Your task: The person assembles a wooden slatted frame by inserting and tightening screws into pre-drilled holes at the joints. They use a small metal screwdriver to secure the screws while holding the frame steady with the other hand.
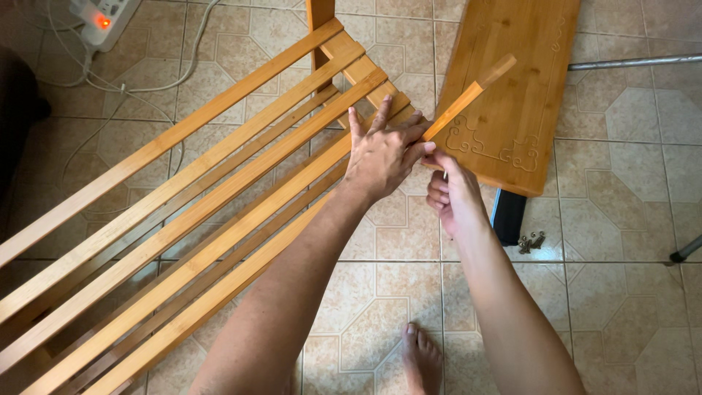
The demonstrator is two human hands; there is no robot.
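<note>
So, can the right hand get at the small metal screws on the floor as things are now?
Probably yes, but not at once. The screws lie bare on the tiles just right of the right hand, with nothing between them. That hand, however, grips a wooden stick, so it would need to let go first.

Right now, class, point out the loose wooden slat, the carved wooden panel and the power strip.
loose wooden slat (468, 95), head view, middle of its length.
carved wooden panel (512, 66), head view, plain face.
power strip (102, 18), head view, white casing.
</note>
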